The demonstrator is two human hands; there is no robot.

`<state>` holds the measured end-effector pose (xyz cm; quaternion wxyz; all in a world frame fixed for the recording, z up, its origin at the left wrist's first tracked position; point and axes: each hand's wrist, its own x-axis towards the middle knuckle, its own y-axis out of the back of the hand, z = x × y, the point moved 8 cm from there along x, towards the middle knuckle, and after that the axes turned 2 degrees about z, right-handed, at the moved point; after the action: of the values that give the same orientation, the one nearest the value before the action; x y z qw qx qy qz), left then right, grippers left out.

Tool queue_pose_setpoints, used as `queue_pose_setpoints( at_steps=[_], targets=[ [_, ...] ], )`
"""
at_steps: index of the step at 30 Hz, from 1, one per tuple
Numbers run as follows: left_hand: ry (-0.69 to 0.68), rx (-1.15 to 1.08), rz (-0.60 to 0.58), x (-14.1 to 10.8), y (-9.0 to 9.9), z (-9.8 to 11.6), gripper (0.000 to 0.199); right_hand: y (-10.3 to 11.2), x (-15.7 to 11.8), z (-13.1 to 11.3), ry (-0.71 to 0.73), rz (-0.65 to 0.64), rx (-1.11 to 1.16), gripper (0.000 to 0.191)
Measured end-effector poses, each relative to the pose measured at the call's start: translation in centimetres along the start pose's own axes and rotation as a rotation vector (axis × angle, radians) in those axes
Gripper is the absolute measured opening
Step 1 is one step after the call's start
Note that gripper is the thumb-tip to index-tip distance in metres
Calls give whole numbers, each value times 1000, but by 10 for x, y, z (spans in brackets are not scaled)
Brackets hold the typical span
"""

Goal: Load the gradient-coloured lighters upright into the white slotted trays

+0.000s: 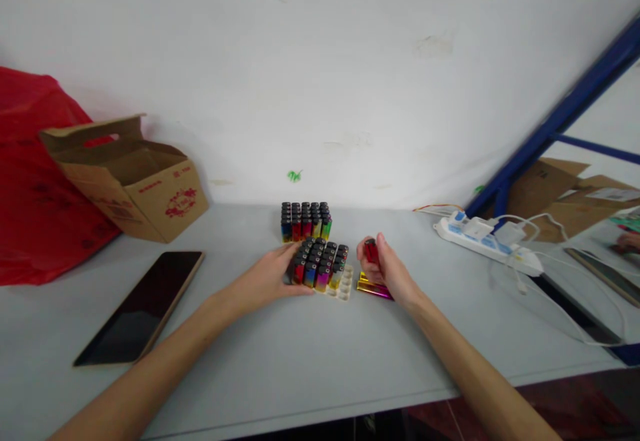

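Note:
My left hand [275, 274] is wrapped around the left side of a pale tray [345, 287] that holds upright lighters [323, 274] in several colours with black tops. Bare round sockets show along the tray's right side. Just right of the tray, my right hand [387, 267] grips a red lighter [371, 251], its black top pointing up. Below that hand, shiny yellow and magenta lighters [373, 286] lie flat on the table, partly covered by the fingers. Behind the tray stands a second block of upright lighters [306, 222], close to the wall.
A dark tablet [143, 307] lies at left, before an open cardboard box [135, 184] and a red bag [40, 181]. At right are a white power strip [487, 244] with plugs and cables, a dark flat device [575, 311] and a blue metal frame [560, 114]. A wall closes the back.

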<state>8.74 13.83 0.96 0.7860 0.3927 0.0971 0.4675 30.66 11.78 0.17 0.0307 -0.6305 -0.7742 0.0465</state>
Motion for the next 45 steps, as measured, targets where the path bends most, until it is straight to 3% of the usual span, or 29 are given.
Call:
queue_pose_setpoints(
  at_steps=[3, 7, 11, 15, 18, 21, 29, 32, 36, 45],
  targets=[
    [5, 5, 1, 0, 0, -1, 84, -2, 0, 7, -24, 74, -63, 70],
    [-11, 22, -5, 0, -1, -3, 85, 1, 0, 7, 0, 158, -166, 61],
    [-23, 31, -4, 0, -2, -4, 83, 6, 1, 7, -10, 160, -183, 57],
    [-14, 24, 3, 0, -1, -3, 85, 6, 2, 8, -21, 154, -150, 66],
    [-8, 23, 6, 0, 1, -1, 84, 4, -1, -2, 86, 146, -172, 68],
    [-13, 34, -6, 0, 0, 0, 79, 2, -8, -15, 220, 131, -263, 57],
    [10, 50, -16, 0, -2, -1, 88, -5, -29, -60, 631, 233, -788, 27],
    [20, 45, -9, 0, -2, 0, 87, -6, -33, -65, 688, 261, -898, 24],
    [27, 38, -15, 0, -2, 0, 88, -4, -37, -59, 656, 199, -831, 24],
    [-1, 15, -10, -1, -2, 2, 80, -26, -34, -33, 486, -86, -833, 31]
  ],
)
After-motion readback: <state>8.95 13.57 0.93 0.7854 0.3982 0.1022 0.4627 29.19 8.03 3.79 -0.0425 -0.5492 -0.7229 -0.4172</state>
